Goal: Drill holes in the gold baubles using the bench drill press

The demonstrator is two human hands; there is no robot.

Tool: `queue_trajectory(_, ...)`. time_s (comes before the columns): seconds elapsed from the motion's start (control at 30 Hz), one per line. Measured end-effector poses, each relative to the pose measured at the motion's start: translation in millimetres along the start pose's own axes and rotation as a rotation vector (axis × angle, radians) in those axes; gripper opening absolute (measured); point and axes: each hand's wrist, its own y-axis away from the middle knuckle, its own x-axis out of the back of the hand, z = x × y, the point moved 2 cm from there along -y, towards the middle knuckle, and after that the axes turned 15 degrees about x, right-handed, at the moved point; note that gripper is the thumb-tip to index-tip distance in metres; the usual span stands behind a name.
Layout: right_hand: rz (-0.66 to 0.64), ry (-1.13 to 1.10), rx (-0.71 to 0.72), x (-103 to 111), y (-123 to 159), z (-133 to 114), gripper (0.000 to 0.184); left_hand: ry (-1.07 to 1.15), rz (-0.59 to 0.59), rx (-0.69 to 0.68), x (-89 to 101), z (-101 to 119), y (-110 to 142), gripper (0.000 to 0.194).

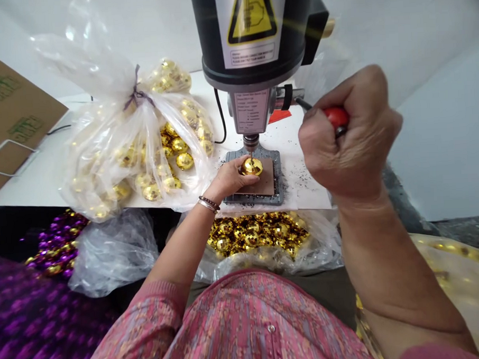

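Observation:
Under the bit of a bench drill press [250, 52], a shiny gold faceted ball [252, 167] rests on a brown square board [259, 186]. My left hand [232, 177] grips that ball from the left, thumb in front and fingers behind. The thin drill bit [251, 153] meets the top of the ball; whether it has gone in, I cannot tell. Off to the right, my right hand [351, 137] is closed around the red knob [337, 120] of the press's feed lever. Beneath the board lies the grey metal base [277, 170] of the press.
A tied clear plastic bag [142, 136] of gold balls stands on the white table [37, 183] at left, near a cardboard box [14, 115]. Below the table edge, an open bag holds many gold balls [258, 234]. Purple balls [59, 240] lie lower left. Dark shavings surround the base.

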Motion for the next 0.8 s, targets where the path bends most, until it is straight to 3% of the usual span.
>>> queue_trajectory(0.17, 0.024, 0.042, 0.012, -5.0, 18.4, 4.7, 0.013, 0.037, -0.022, -0.014, 0.1, 0.2, 1.9, 0.073)
queue_trajectory(0.37, 0.109, 0.089, 0.126, -12.3, 36.0, 6.9, 0.016, 0.048, -0.038, -0.051, -1.2, 1.8, 5.2, 0.058)
queue_trajectory(0.5, 0.153, 0.093, 0.097, -17.3, 42.4, 7.8, 0.023, 0.048, -0.037, -0.059, -1.3, 3.2, 7.9, 0.052)
queue_trajectory(0.67, 0.243, 0.003, 0.06, -24.0, 47.1, 7.0, 0.017, 0.024, -0.016, -0.073, -3.2, 0.7, 6.6, 0.05)
queue_trajectory(0.8, 0.297, 0.053, 0.057, -31.6, 57.3, 6.9, 0.018, 0.029, 0.012, -0.082, -4.1, -1.5, 6.9, 0.049)
